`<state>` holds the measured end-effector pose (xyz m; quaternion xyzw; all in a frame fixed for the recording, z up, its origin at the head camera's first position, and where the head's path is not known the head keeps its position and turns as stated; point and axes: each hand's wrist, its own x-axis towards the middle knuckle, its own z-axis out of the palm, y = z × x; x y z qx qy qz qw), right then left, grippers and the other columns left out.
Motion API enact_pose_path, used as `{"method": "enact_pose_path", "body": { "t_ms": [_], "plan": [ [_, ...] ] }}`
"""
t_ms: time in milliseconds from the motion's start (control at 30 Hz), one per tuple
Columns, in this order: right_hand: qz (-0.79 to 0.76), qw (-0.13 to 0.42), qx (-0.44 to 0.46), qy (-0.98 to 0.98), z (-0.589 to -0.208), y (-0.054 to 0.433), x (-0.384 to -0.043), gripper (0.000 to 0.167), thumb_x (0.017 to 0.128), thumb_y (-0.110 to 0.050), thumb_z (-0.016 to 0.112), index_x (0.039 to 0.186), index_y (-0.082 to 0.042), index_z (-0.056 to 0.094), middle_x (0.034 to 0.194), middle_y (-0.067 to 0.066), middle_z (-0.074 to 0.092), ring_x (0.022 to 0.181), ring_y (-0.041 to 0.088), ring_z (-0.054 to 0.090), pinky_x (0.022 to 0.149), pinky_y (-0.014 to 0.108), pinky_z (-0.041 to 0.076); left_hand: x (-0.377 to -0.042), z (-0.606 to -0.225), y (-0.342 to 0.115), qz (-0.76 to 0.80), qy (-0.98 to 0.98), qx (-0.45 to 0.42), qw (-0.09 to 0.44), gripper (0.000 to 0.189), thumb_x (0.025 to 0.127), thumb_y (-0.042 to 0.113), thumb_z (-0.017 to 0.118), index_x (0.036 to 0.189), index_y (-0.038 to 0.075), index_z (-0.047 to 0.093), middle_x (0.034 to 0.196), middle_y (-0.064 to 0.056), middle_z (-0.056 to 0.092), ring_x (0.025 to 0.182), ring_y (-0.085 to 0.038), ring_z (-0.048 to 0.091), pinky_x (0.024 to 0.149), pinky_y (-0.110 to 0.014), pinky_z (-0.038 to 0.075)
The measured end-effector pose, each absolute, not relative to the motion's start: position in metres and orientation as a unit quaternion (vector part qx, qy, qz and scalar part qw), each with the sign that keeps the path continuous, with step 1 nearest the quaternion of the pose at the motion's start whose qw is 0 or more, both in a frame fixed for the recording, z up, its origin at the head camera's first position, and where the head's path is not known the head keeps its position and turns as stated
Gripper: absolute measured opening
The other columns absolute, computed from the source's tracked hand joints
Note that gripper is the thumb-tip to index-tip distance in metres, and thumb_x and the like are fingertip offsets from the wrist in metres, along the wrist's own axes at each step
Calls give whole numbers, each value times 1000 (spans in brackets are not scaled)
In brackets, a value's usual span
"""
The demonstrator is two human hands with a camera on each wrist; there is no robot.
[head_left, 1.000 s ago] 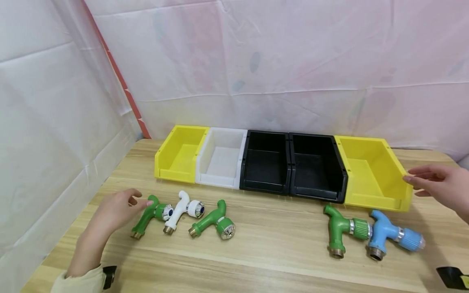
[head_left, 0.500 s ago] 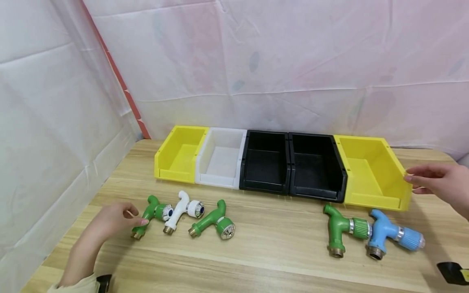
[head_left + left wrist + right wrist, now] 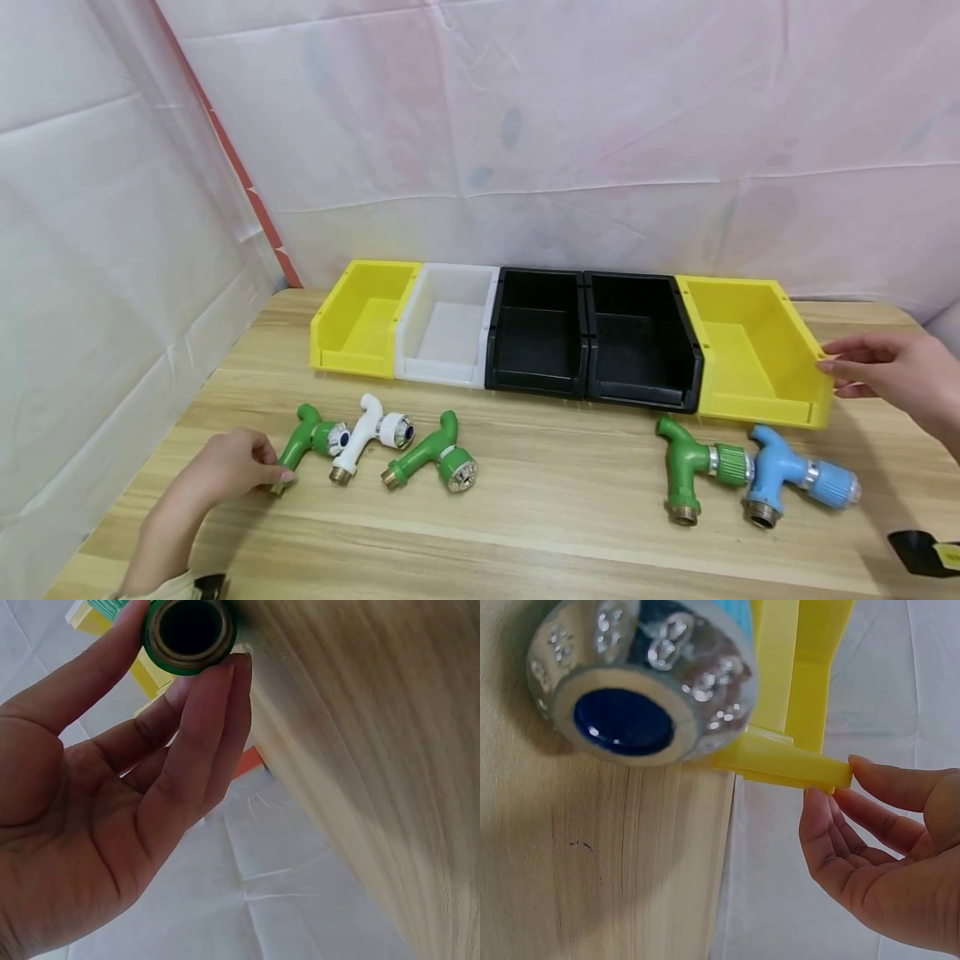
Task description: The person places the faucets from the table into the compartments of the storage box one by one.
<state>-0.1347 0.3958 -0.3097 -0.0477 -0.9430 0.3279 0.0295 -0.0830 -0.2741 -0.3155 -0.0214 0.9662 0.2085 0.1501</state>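
My left hand (image 3: 228,467) pinches the threaded inlet end of the leftmost green tap (image 3: 298,442), which lies on the table. Thumb and fingers sit on opposite sides of the round brass opening (image 3: 189,634) in the left wrist view. Beside that tap lie a white tap (image 3: 363,442) and another green tap (image 3: 427,454). Over on the right, my right hand (image 3: 896,375) holds the side edge of the right-hand yellow bin (image 3: 810,412), thumb on one face and fingertips on the other. A green tap (image 3: 682,479) and a blue tap (image 3: 776,467) lie in front of that bin.
Several bins stand side by side along the back: a yellow bin (image 3: 348,362), a white bin (image 3: 442,371), and two black bins, the left one (image 3: 536,382) and the right one (image 3: 637,393). Pale cloth (image 3: 585,100) hangs behind and at the left of the wooden table (image 3: 525,517).
My left hand has come down and slightly toward me along the leftmost green tap, and its fingers now close on the threaded end. The right hand stays at the yellow bin. The view shifted slightly.
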Motion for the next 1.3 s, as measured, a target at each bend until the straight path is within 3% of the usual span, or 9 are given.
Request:
{"method": "enact_pose_path", "body": {
  "t_ms": [200,667,1033,1300],
  "plan": [
    [336,37,-50,-940,-311,396,-135,32,91,-3,53,111,21,45,75,5,61,55,8,57,51,25,52,-83,-316,-273,212,964,-25,157,28,75,25,75,71,5,56,65,-1,49,61,-16,44,53,-29,36],
    [340,46,-43,-938,-317,397,-134,30,91,0,51,111,21,44,73,3,60,54,10,57,50,25,51,-83,-319,-274,237,956,-33,172,23,76,19,74,71,3,58,63,-2,52,58,-16,47,52,-29,41],
    [331,41,-49,-941,-314,394,-133,33,92,0,50,115,22,40,78,15,60,55,10,57,51,26,52,-84,-319,-276,257,951,-35,167,22,74,16,75,71,2,58,64,-3,54,57,-16,52,52,-30,45],
    [329,39,-50,-942,-314,394,-134,33,92,-1,50,114,21,40,78,15,59,54,10,57,51,25,52,-86,-315,-283,270,950,-26,155,22,78,18,72,74,1,60,66,-3,56,60,-16,54,54,-30,47]
  ]
}}
